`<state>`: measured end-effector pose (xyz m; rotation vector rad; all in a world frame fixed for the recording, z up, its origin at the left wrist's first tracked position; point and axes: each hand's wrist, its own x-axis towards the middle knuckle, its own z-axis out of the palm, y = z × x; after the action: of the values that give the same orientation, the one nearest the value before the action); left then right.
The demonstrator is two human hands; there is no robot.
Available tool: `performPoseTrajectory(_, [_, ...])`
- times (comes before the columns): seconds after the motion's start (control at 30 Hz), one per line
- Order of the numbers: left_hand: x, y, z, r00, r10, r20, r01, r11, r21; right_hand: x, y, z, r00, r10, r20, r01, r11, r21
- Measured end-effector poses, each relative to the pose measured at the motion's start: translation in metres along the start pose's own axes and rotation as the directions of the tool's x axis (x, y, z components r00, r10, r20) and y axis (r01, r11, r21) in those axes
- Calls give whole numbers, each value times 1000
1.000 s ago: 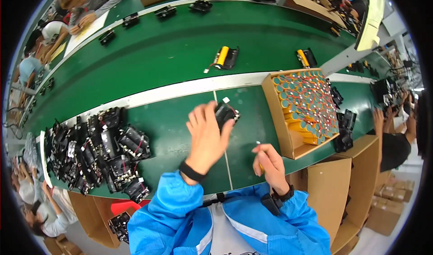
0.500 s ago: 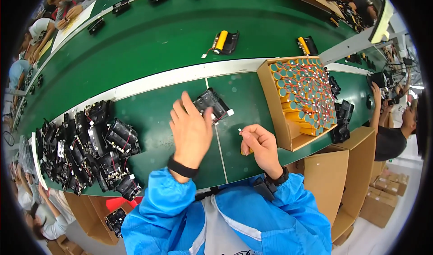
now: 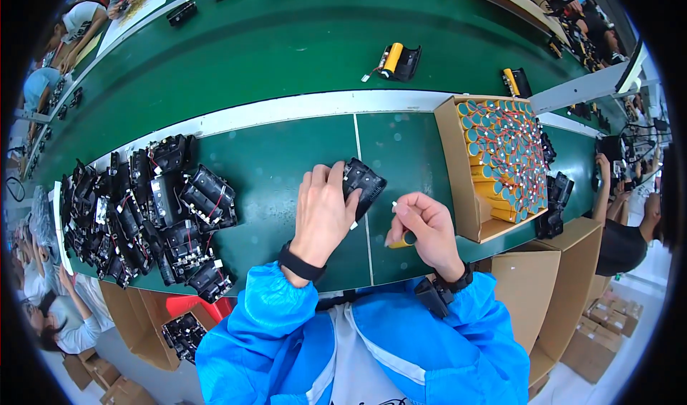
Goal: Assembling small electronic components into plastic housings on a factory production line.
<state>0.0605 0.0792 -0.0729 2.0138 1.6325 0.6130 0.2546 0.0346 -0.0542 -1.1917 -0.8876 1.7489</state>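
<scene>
A green table point(image 3: 279, 162) spreads before the person, edged on its far side by a white strip point(image 3: 286, 114). A heap of black housings point(image 3: 143, 205) covers its left part; a cardboard box point(image 3: 456, 169) stands to the right, packed with upright yellow cells and red wires. Between them, the left hand point(image 3: 322, 208) closes its fingers and thumb on a single black housing point(image 3: 368, 183); whether this touches the surface below, I cannot tell. The right hand point(image 3: 428, 230), just beside it, curls around one yellow cell point(image 3: 406, 239), mostly hidden by the fingers. A small white connector point(image 3: 393, 206) pokes out at its fingertips.
</scene>
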Motion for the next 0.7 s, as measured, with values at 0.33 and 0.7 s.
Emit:
performPoseTrajectory(0.33, [-14,-9,-2,994,96,59,-98,994,42,47,24,39,869,-494,-28,253,492,-833])
performPoseTrajectory(0.7, [-13,-14,-3,982,143,125,-141,990,-25,53,28,47,924,-365,-116,131,584,-801])
